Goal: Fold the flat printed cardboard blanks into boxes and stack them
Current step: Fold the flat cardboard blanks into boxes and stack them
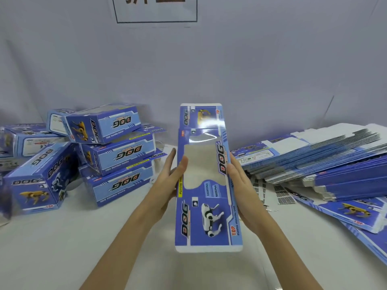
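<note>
A flat blue blank [206,181] is being held lengthwise above the white table [62,248], in the middle of the view, between two hands. It is showing a clear window in its middle, a white dog picture with "DOG" and "TOP" at the near end and a yellow dog at the far end. The left hand [167,185] is pressing its straight fingers against the blank's left edge, thumb lying over the front near the window. The right hand [243,191] is pressing flat against the right edge, fingers straight and together, so neither hand is curling round the card. To the left, folded boxes [113,155] are lying stacked three high, with more boxes [39,176] leaning beside and behind them. To the right, a thick pile of blanks [326,162] is lying fanned out on the table, with loose ones spilling toward the near right edge. Behind everything a pale backdrop [251,59] is hanging with a framed sign [155,9] at the top.
</note>
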Demonstrator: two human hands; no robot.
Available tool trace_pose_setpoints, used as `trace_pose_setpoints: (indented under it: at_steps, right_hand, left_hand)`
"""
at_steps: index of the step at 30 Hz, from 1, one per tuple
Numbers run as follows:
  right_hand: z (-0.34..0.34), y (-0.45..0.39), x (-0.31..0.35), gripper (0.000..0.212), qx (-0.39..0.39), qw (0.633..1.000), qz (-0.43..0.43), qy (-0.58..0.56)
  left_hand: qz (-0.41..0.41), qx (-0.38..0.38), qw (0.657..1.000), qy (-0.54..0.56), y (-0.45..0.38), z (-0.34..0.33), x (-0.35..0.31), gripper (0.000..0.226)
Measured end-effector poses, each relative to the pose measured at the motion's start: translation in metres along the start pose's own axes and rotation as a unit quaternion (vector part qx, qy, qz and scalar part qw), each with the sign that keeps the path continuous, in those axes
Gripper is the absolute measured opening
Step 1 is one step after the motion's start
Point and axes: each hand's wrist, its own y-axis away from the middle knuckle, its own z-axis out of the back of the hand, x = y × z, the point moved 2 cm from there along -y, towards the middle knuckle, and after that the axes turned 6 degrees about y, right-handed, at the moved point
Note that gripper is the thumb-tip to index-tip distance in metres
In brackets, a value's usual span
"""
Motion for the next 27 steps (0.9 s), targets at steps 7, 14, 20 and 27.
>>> trace_pose_setpoints:
  at_steps: [7,14,20,27]
  right_hand:
    - [0.001,-0.006,0.000,0.047,0.001,1.000,-0.006,-0.026]
    - [0.001,0.003,-0.005,0.069,-0.007,0.999,0.026,0.043]
    - [0.001,0.002,-0.005,0.077,0.031,0.999,0.012,0.041]
    - [0.005,0.004,0.000,0.075,0.019,0.998,0.028,0.050]
  left_hand:
    - [0.010,0.050,0.998,-0.022,-0.002,0.001,0.006,0.059]
    - [0.054,0.070,0.996,0.026,-0.003,0.005,0.023,0.053]
    - [0.018,0.063,0.998,0.001,-0.004,-0.001,0.012,0.059]
    - [0.022,0.086,0.996,-0.017,-0.003,0.002,0.011,0.050]
